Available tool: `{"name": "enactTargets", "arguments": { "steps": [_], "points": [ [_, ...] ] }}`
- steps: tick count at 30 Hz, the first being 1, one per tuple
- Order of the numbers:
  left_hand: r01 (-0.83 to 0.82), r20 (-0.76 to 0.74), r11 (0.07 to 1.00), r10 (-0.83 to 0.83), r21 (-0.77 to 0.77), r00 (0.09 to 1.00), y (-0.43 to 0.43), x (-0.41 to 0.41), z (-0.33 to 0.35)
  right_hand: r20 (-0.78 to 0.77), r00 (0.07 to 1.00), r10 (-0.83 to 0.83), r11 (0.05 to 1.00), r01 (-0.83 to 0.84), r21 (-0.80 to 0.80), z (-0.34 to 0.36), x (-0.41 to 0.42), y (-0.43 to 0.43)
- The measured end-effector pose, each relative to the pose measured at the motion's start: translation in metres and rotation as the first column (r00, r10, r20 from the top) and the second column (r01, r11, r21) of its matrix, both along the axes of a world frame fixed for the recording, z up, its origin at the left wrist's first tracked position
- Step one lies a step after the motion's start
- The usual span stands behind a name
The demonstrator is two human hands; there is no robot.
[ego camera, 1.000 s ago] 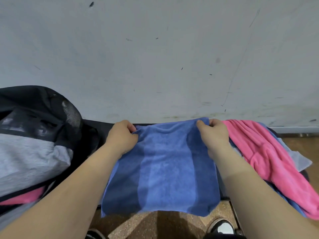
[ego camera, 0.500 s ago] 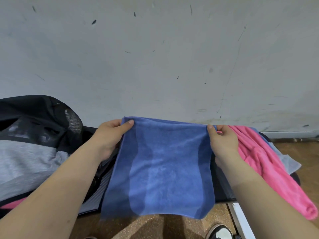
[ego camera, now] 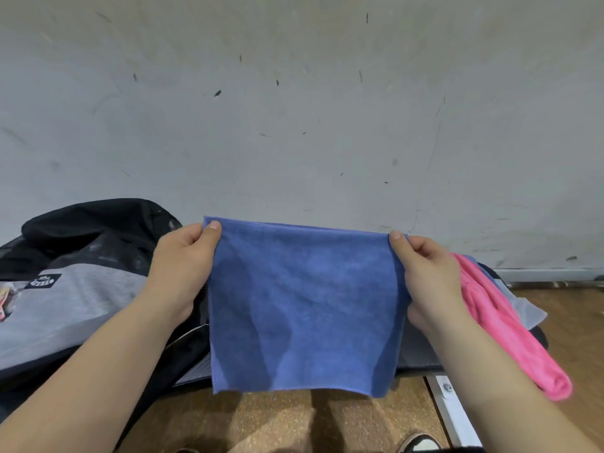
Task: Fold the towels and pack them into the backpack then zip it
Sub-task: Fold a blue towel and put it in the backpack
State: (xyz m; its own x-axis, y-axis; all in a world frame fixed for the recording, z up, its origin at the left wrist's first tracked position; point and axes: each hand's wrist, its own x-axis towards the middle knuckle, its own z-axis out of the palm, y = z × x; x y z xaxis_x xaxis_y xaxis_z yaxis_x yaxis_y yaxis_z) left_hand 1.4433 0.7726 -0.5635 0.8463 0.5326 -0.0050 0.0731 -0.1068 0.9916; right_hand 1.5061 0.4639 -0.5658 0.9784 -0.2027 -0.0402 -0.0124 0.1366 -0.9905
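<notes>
Head view: a scuffed grey wall (ego camera: 294, 109) fills the frame from 9 o'clock round through 12 to 3. At 8 o'clock lies the black and grey backpack (ego camera: 75, 308), its black top toward the wall and a small logo patch on its grey panel. Brown speckled floor (ego camera: 294, 420) runs along 6 o'clock.

The blue towel (ego camera: 304, 305) hangs in the air just below centre, at the backpack's 3 o'clock. It is spread flat toward the camera, its lower edge free above the floor. At 4 o'clock the pink towel (ego camera: 496, 322) lies crumpled on a pale cloth (ego camera: 526, 308).

The left hand (ego camera: 183, 266) pinches the blue towel's top left corner, thumb on the near face and fingers hidden behind the cloth. The right hand (ego camera: 428, 279) pinches the top right corner the same way.

A metal rail (ego camera: 454, 413) with a screw slants at 5 o'clock, and a black and white shoe (ego camera: 420, 443) pokes in at the bottom edge beside it.
</notes>
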Motion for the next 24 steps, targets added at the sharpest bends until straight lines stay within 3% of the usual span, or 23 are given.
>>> {"name": "enactTargets", "arguments": {
  "steps": [3, 6, 9, 14, 17, 22, 24],
  "points": [
    [-0.047, 0.089, 0.997, 0.041, 0.06, 0.995, 0.001, -0.024, 0.02, 0.01, 0.996, 0.093, 0.983, -0.093, 0.156, 0.027, -0.028, 0.009],
    [-0.013, 0.118, 0.998, 0.005, 0.069, 0.993, -0.01, -0.039, 0.031, 0.001, 0.982, 0.19, 0.965, -0.187, 0.186, 0.038, -0.051, 0.025],
    [0.064, 0.094, 0.993, -0.074, 0.101, 0.993, -0.037, -0.049, 0.032, 0.015, 0.959, 0.283, 0.948, -0.282, 0.147, 0.034, -0.07, 0.046],
    [0.372, -0.031, 0.899, -0.375, 0.233, 0.926, -0.085, -0.057, 0.021, 0.04, 0.914, 0.403, 0.913, -0.405, 0.048, 0.022, -0.086, 0.068],
    [0.351, -0.069, 0.86, -0.352, 0.37, 0.934, -0.088, -0.053, 0.018, 0.075, 0.916, 0.394, 0.919, -0.39, -0.066, 0.018, -0.081, 0.072],
    [0.346, -0.033, 0.898, -0.35, 0.271, 0.936, -0.079, -0.046, 0.018, 0.097, 0.899, 0.426, 0.899, -0.41, -0.152, 0.013, -0.066, 0.074],
    [0.332, -0.042, 0.892, -0.335, 0.308, 0.941, -0.08, -0.044, 0.016, 0.112, 0.884, 0.454, 0.883, -0.43, -0.19, 0.012, -0.064, 0.075]
  ]
}}
